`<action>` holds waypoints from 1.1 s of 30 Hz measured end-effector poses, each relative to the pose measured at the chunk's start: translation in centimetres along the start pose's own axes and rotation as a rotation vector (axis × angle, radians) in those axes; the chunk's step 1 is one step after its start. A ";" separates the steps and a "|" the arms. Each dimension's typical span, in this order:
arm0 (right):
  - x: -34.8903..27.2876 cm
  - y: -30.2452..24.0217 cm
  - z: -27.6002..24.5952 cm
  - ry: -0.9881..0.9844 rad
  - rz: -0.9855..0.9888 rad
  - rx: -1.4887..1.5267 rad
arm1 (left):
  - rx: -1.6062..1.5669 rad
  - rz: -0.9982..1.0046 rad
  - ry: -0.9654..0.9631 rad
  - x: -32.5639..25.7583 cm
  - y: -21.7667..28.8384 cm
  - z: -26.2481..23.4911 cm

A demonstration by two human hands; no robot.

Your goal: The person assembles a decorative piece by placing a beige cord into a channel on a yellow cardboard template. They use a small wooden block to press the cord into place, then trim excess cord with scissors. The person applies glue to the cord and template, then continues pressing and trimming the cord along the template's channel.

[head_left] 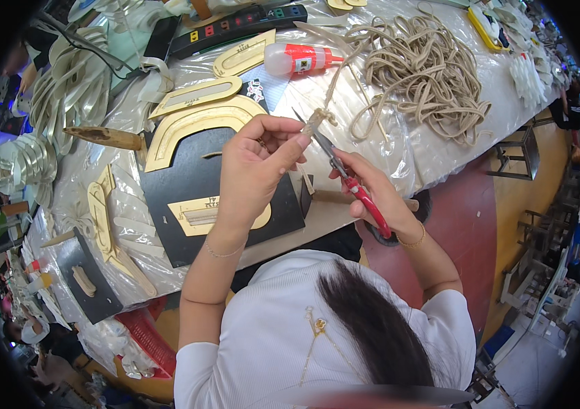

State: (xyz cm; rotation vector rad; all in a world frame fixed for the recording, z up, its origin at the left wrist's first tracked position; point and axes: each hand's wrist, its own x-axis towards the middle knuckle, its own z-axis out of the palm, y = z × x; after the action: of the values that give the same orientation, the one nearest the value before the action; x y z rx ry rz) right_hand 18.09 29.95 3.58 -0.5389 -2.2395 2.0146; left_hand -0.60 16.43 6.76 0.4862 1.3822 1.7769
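Note:
Above the table's near part, my left hand pinches the end of a beige cord between thumb and fingers. A small bunched or knotted bit of the cord shows just beyond the thumb, and a strand runs up from it. My right hand grips scissors with red handles. Their grey blades point up and left, right beside the cord at my left fingertips. Whether the blades touch the cord, I cannot tell. Farther back lies a large loose heap of the same kind of cord.
A plastic-covered table holds a black board with pale yellow templates. A red-labelled squeeze bottle, a black power strip and a pointed wooden stick lie around it. White strips pile up at left; a stool stands at right.

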 end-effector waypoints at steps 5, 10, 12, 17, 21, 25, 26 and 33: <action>0.0 0.1 -0.4 -0.016 -0.010 0.003 | 0.154 0.002 -0.010 0.1 -0.2 0.3; -0.3 0.8 0.1 0.027 0.006 0.102 | 0.056 -0.022 0.015 0.0 -0.8 1.6; -0.3 1.0 0.5 0.043 0.017 0.129 | 0.055 -0.038 0.009 0.1 -1.1 2.0; -0.3 1.5 1.1 0.061 0.033 0.182 | 0.023 -0.053 0.021 0.4 -1.7 2.0; -0.3 1.8 1.6 0.113 -0.004 0.195 | 0.000 -0.032 0.023 0.6 -1.9 2.1; -0.4 2.0 1.7 0.123 0.044 0.315 | 0.037 -0.051 -0.006 0.7 -1.7 2.0; -0.5 2.0 1.6 0.124 0.062 0.350 | 0.048 -0.069 -0.017 0.8 -1.6 1.9; -1.3 1.5 1.5 0.152 0.080 0.433 | 0.017 -0.138 -0.125 1.2 -1.3 0.9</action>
State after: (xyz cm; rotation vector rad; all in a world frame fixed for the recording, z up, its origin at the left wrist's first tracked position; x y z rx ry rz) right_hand 19.14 28.25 2.16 -0.7101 -1.6503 2.3123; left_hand -0.22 18.04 5.58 0.4903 1.3130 1.5987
